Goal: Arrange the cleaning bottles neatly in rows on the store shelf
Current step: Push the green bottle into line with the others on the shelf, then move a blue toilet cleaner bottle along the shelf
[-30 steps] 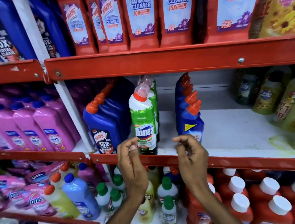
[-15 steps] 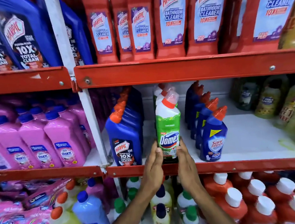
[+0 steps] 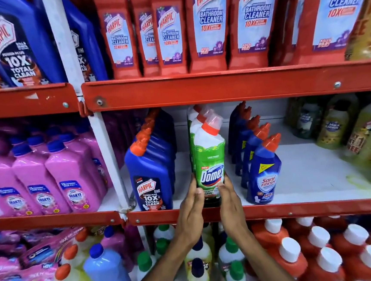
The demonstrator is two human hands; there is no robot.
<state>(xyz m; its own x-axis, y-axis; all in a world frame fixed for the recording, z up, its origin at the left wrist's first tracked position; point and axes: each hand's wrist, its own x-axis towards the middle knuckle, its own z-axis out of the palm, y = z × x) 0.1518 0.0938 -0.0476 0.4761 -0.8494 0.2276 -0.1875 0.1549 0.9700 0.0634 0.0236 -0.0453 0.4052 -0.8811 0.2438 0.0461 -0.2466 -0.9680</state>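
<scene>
A green and white Domex bottle (image 3: 208, 160) with a red neck stands upright at the front of its row on the middle shelf (image 3: 253, 211). My left hand (image 3: 191, 209) presses flat against its lower left side. My right hand (image 3: 229, 200) presses its lower right side. Both hands clasp the bottle's base between them. A row of blue Harpic bottles (image 3: 150, 172) stands just left of it. A row of blue Sani Fresh bottles (image 3: 262, 171) stands to its right. More Domex bottles line up behind the front one.
Red Harpic bathroom cleaner bottles (image 3: 210, 26) fill the upper shelf. Pink bottles (image 3: 71, 179) stand left of the white upright (image 3: 104, 152). Yellow-green bottles (image 3: 344, 126) sit at the far right, with bare white shelf before them. Red, white-capped bottles (image 3: 319, 247) and small green-capped ones crowd the lower shelf.
Both hands, held apart in front of the shelf edge a second ago, have closed in on the base of the front Domex bottle. The view has shifted closer and to the left.
</scene>
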